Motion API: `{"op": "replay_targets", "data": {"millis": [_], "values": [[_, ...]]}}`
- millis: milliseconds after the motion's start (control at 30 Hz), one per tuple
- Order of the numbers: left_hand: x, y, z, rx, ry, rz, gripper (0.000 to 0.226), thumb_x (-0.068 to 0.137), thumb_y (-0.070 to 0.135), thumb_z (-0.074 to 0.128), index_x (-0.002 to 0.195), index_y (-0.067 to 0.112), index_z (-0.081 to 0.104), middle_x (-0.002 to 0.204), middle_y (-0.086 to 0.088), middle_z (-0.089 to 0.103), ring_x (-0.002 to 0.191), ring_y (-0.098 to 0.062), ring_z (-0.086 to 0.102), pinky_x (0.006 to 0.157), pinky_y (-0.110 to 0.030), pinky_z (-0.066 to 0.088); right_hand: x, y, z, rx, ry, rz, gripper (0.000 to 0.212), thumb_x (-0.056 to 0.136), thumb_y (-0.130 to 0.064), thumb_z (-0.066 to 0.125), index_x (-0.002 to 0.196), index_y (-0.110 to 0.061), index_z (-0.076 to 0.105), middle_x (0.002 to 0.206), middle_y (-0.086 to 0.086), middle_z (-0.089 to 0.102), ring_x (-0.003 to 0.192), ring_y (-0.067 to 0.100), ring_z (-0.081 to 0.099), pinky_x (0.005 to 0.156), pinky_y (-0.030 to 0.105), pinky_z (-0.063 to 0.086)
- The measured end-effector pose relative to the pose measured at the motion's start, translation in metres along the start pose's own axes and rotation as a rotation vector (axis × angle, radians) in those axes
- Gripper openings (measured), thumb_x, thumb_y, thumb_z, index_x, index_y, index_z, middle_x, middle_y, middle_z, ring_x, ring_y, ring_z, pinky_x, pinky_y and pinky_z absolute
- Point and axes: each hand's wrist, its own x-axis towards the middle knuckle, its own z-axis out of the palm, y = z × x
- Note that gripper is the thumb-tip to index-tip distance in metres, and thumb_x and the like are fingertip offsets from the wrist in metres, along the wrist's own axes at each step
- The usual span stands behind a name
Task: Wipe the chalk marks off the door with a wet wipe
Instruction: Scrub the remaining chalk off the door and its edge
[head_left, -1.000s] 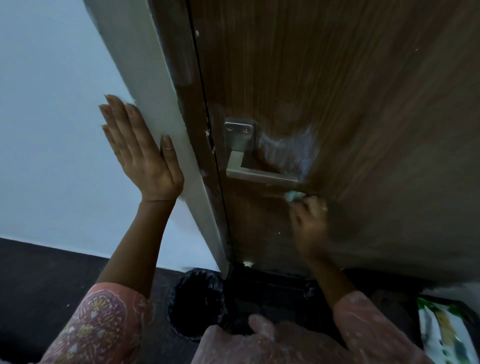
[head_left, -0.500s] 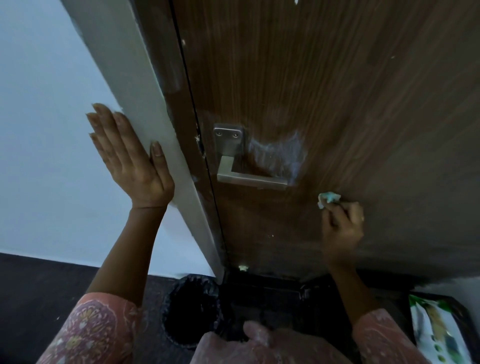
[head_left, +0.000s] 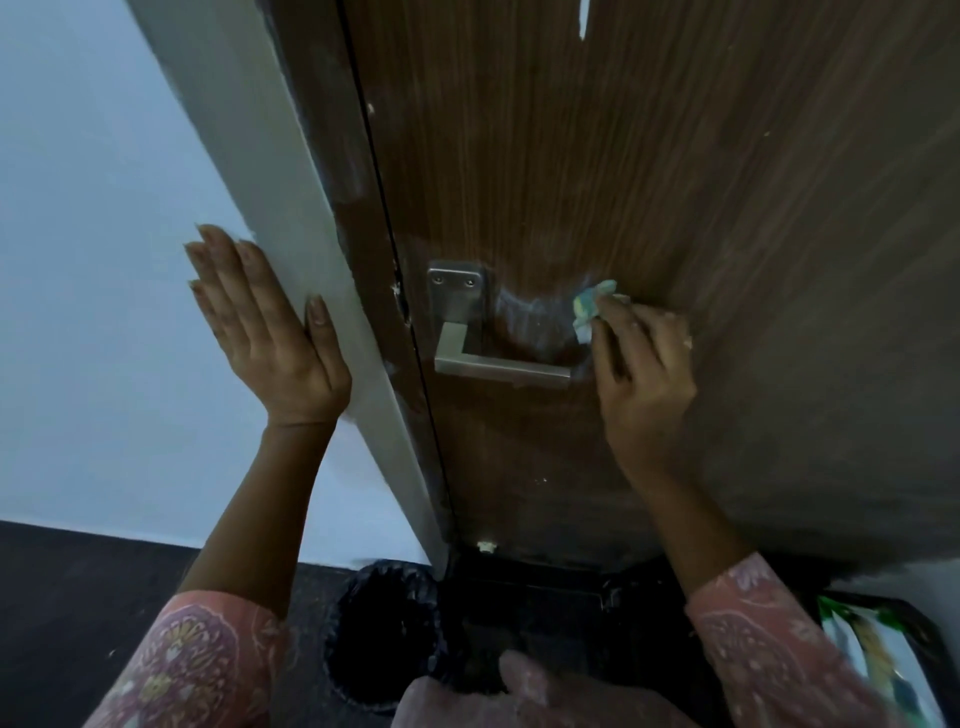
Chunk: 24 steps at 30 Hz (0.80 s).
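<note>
A crumpled wet wipe (head_left: 592, 307) is pinched in the fingertips of the right hand (head_left: 641, 374) and pressed against the brown wooden door (head_left: 675, 171), just above the free end of the metal lever handle (head_left: 501, 366). The remaining chalk smear (head_left: 535, 312) lies directly to the left of the wipe, between it and the handle's mounting plate (head_left: 456, 291), so the coming stroke is judged to run leftward. The smear's long axis runs roughly parallel to the lever, in the narrow band above it; the lever may hinder a flat pass. The right hand is much the nearer to the smear. The left hand (head_left: 265, 332) is spread flat, fingers apart, on the white wall (head_left: 78, 260) beside the pale door frame (head_left: 291, 208), holding nothing. A small white streak (head_left: 583, 21) is seen high on the door. On the dark floor below, a black-lined waste bin (head_left: 384, 634) stands open; its contents cannot be made out. A green-and-white packet (head_left: 878, 665) lies at the lower right.
</note>
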Motion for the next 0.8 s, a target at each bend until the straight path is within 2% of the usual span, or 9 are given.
{"op": "replay_targets", "data": {"millis": [100, 233, 333, 400, 467, 533, 667, 733, 800], "values": [[0.0, -0.001, 0.001, -0.004, 0.01, -0.001, 0.047, 0.103, 0.024, 0.028, 0.136, -0.008, 0.021, 0.14, -0.03, 0.02, 0.147, -0.012, -0.001, 0.121, -0.035, 0.005, -0.015, 0.003, 0.004, 0.018, -0.225, -0.105, 0.015, 0.089, 0.003, 0.058, 0.097, 0.002, 0.07, 0.1, 0.018, 0.067, 0.088, 0.031, 0.059, 0.076, 0.038, 0.051], [-0.001, -0.001, 0.001, 0.004, 0.013, 0.017, 0.046, 0.102, 0.023, 0.029, 0.136, -0.008, 0.021, 0.139, -0.032, 0.022, 0.147, -0.013, 0.0, 0.121, -0.035, 0.006, -0.042, 0.01, -0.003, -0.119, -0.598, -0.322, 0.032, 0.065, 0.006, 0.081, 0.094, -0.003, 0.075, 0.09, 0.011, 0.073, 0.077, 0.035, 0.068, 0.052, 0.03, 0.058], [-0.001, -0.001, 0.001, 0.006, 0.015, 0.018, 0.046, 0.102, 0.023, 0.029, 0.137, -0.005, 0.02, 0.14, -0.03, 0.019, 0.147, -0.013, -0.001, 0.121, -0.034, 0.005, -0.019, 0.009, -0.013, -0.076, -0.549, -0.243, 0.021, 0.077, 0.006, 0.068, 0.098, 0.003, 0.072, 0.099, 0.017, 0.071, 0.081, 0.035, 0.066, 0.061, 0.034, 0.058], [-0.001, -0.001, 0.001, 0.008, 0.015, 0.021, 0.046, 0.102, 0.023, 0.029, 0.138, -0.005, 0.02, 0.14, -0.03, 0.019, 0.147, -0.013, 0.0, 0.121, -0.034, 0.005, 0.01, 0.006, -0.015, -0.056, -0.322, -0.169, 0.021, 0.081, 0.007, 0.067, 0.102, 0.003, 0.07, 0.1, 0.019, 0.069, 0.082, 0.034, 0.064, 0.077, 0.033, 0.05], [-0.001, -0.002, 0.001, 0.004, 0.013, 0.018, 0.046, 0.102, 0.023, 0.029, 0.138, -0.005, 0.02, 0.14, -0.03, 0.02, 0.147, -0.013, 0.0, 0.121, -0.035, 0.006, 0.039, 0.002, -0.012, -0.001, -0.092, -0.134, 0.015, 0.087, 0.003, 0.064, 0.102, 0.002, 0.07, 0.097, 0.018, 0.069, 0.085, 0.029, 0.06, 0.083, 0.028, 0.043], [-0.001, -0.002, 0.002, -0.009, 0.012, 0.014, 0.046, 0.102, 0.022, 0.029, 0.138, -0.006, 0.021, 0.14, -0.031, 0.02, 0.147, -0.013, 0.0, 0.121, -0.035, 0.006, 0.043, 0.0, -0.007, 0.009, -0.037, -0.132, 0.014, 0.088, 0.001, 0.063, 0.101, 0.003, 0.07, 0.096, 0.018, 0.069, 0.088, 0.026, 0.055, 0.083, 0.028, 0.044], [-0.001, -0.002, 0.001, 0.001, 0.02, 0.016, 0.046, 0.102, 0.021, 0.029, 0.137, -0.008, 0.022, 0.139, -0.031, 0.021, 0.147, -0.013, 0.0, 0.121, -0.035, 0.006, -0.022, 0.008, -0.002, -0.062, -0.387, -0.256, 0.018, 0.082, 0.004, 0.061, 0.095, 0.002, 0.072, 0.1, 0.017, 0.07, 0.093, 0.032, 0.052, 0.068, 0.035, 0.055], [0.0, -0.001, 0.0, 0.008, 0.018, 0.019, 0.046, 0.102, 0.022, 0.029, 0.137, -0.007, 0.021, 0.139, -0.03, 0.021, 0.147, -0.013, 0.0, 0.121, -0.035, 0.006, -0.044, 0.016, -0.003, -0.123, -0.558, -0.351, 0.024, 0.082, -0.003, 0.053, 0.096, -0.003, 0.073, 0.097, 0.012, 0.072, 0.093, 0.028, 0.046, 0.056, 0.031, 0.057], [0.0, -0.001, 0.001, 0.006, 0.016, 0.023, 0.046, 0.102, 0.021, 0.03, 0.137, -0.007, 0.021, 0.139, -0.03, 0.021, 0.147, -0.013, 0.0, 0.121, -0.035, 0.006, -0.045, 0.021, -0.007, -0.135, -0.617, -0.351, 0.025, 0.079, -0.001, 0.059, 0.1, -0.004, 0.072, 0.099, 0.011, 0.071, 0.093, 0.026, 0.044, 0.057, 0.029, 0.058]]}}
